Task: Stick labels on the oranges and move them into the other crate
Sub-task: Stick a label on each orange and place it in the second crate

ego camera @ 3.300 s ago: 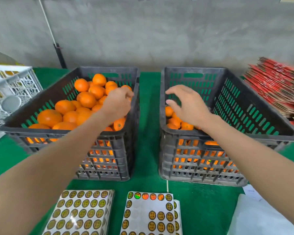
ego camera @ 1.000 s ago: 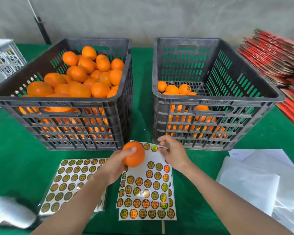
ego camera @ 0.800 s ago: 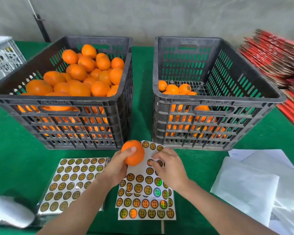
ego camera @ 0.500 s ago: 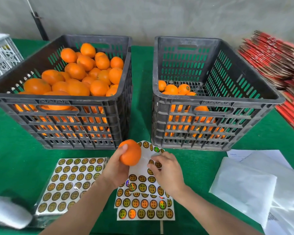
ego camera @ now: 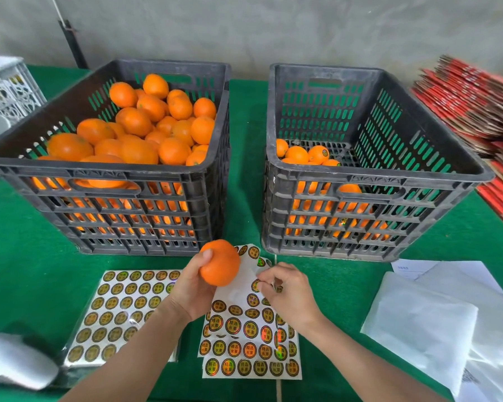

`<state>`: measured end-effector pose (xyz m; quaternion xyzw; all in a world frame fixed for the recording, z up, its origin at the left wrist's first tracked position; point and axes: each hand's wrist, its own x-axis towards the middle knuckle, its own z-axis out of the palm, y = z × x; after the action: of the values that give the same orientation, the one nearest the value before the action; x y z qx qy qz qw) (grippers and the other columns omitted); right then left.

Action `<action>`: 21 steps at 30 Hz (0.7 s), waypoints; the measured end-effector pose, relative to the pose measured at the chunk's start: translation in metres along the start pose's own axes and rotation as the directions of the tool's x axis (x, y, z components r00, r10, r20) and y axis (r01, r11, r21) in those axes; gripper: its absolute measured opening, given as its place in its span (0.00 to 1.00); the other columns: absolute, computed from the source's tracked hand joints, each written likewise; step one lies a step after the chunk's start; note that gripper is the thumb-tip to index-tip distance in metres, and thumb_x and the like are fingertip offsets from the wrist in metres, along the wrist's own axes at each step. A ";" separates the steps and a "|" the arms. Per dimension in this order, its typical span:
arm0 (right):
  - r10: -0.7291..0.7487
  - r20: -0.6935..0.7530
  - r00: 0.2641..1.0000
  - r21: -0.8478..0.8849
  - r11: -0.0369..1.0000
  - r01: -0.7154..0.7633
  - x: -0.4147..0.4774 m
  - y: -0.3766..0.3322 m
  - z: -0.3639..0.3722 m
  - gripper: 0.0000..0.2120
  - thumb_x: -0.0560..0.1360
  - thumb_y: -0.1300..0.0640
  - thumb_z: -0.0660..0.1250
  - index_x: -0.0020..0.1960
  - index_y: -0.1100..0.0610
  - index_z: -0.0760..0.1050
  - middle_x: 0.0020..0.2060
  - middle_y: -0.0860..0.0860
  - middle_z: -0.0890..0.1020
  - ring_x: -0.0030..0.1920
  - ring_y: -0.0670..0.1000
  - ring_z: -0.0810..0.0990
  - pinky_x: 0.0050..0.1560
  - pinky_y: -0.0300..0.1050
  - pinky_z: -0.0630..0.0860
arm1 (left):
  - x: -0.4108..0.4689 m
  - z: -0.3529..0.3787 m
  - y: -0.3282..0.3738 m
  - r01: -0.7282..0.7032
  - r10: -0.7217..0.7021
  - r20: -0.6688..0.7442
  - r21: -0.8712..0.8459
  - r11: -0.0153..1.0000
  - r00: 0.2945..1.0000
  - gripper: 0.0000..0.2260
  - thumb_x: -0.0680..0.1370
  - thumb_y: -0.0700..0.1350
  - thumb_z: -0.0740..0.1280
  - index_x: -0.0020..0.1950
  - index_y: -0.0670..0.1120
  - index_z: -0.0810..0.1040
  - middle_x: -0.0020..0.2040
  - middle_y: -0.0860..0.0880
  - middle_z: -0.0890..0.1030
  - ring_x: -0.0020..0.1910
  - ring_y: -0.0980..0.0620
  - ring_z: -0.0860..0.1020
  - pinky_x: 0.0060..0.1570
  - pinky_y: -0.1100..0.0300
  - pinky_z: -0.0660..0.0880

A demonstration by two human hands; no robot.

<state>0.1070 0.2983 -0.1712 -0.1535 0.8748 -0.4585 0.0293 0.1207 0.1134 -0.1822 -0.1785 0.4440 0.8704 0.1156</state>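
Orange-skinned round citrus fruit [ego camera: 219, 262]: lower centre of frame, held up off the green-covered bench [ego camera: 26, 256]; no label shows on its visible side.

Risks, as judged:
- The round gold label [ego camera: 255, 285] may fold on itself or cling to the fingers if peeled in haste.
- The white backing sheet of labels [ego camera: 244, 343], with nothing weighing it down, may lift with the label.
- The fruit may slip from a one-handed grip.

Position: the fruit sits in the left hand [ego camera: 190, 288], fingers curled round it, thumb on its upper left. The right hand [ego camera: 285, 288] is just right of it, not touching, fingertips pinching the label at the sheet's curled upper part. Whether the label is free cannot be told.

Surround:
- Full black slatted plastic crate [ego camera: 114, 181], upper left.
- Part-filled matching crate [ego camera: 375, 175], upper right, the likely destination.
- Second label sheet [ego camera: 122, 311], lower left.
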 end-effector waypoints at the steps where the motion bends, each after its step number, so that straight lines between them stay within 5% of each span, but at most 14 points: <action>1: -0.011 -0.011 1.000 -0.004 1.000 0.011 0.000 0.000 0.000 0.03 0.70 0.64 0.72 0.43 0.59 0.82 0.33 0.41 0.75 0.37 0.39 0.71 0.47 0.38 0.70 | 0.001 0.000 0.000 -0.003 0.003 -0.013 0.001 1.000 1.000 0.49 0.40 0.62 0.81 0.58 0.49 0.74 0.46 0.44 0.85 0.43 0.46 0.83 0.39 0.54 0.78; 4: -0.044 -0.066 0.997 -0.017 0.999 0.043 -0.003 0.001 0.000 0.06 0.69 0.66 0.73 0.35 0.61 0.78 0.31 0.50 0.78 0.35 0.49 0.74 0.43 0.46 0.73 | 0.003 0.002 0.001 0.029 -0.029 -0.011 -0.014 0.999 1.000 0.49 0.40 0.61 0.81 0.59 0.49 0.74 0.44 0.44 0.85 0.41 0.45 0.84 0.37 0.54 0.79; 7: -0.095 -0.094 0.991 -0.029 0.995 0.092 -0.008 0.003 0.002 0.08 0.69 0.68 0.72 0.34 0.61 0.77 0.31 0.49 0.77 0.35 0.50 0.74 0.42 0.45 0.73 | 0.003 0.003 0.002 0.090 -0.090 0.009 0.071 0.993 0.996 0.48 0.40 0.61 0.81 0.57 0.50 0.74 0.42 0.46 0.85 0.39 0.48 0.84 0.33 0.58 0.80; 11: -0.012 0.032 0.999 -0.041 0.999 0.013 -0.010 0.010 -0.003 0.05 0.73 0.65 0.68 0.39 0.60 0.76 0.36 0.52 0.78 0.40 0.50 0.75 0.44 0.44 0.73 | -0.005 0.001 0.001 0.149 -0.162 0.011 0.331 0.932 0.987 0.50 0.45 0.61 0.81 0.63 0.45 0.72 0.53 0.44 0.83 0.51 0.46 0.82 0.48 0.56 0.77; 13: 0.053 0.104 0.993 -0.032 0.998 -0.050 -0.009 0.012 -0.008 0.05 0.75 0.64 0.66 0.41 0.58 0.75 0.39 0.51 0.78 0.42 0.48 0.75 0.46 0.43 0.74 | -0.010 0.000 0.000 0.109 -0.101 -0.042 0.438 0.892 0.994 0.51 0.48 0.60 0.78 0.68 0.45 0.68 0.62 0.43 0.76 0.59 0.45 0.76 0.58 0.53 0.72; 18: 0.047 0.237 0.970 0.025 0.998 -0.054 0.001 -0.001 -0.029 0.11 0.77 0.62 0.64 0.40 0.49 0.71 0.48 0.50 0.78 0.51 0.46 0.75 0.50 0.32 0.72 | -0.016 0.012 0.006 -0.106 0.145 0.019 0.780 0.617 0.989 0.30 0.55 0.58 0.76 0.54 0.60 0.70 0.68 0.58 0.58 0.66 0.50 0.64 0.64 0.48 0.70; 21: -0.028 0.321 0.947 0.055 0.998 0.011 0.010 -0.018 -0.044 0.13 0.77 0.62 0.64 0.38 0.46 0.69 0.53 0.47 0.75 0.56 0.43 0.73 0.57 0.35 0.70 | -0.018 0.018 0.009 -0.084 0.139 -0.017 0.722 0.687 0.990 0.32 0.57 0.56 0.75 0.58 0.58 0.67 0.68 0.55 0.62 0.62 0.50 0.69 0.57 0.56 0.72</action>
<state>0.0934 0.3202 -0.1303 -0.2338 0.8444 -0.4506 0.1709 0.1298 0.1220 -0.1586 -0.1224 0.7626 0.6260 0.1073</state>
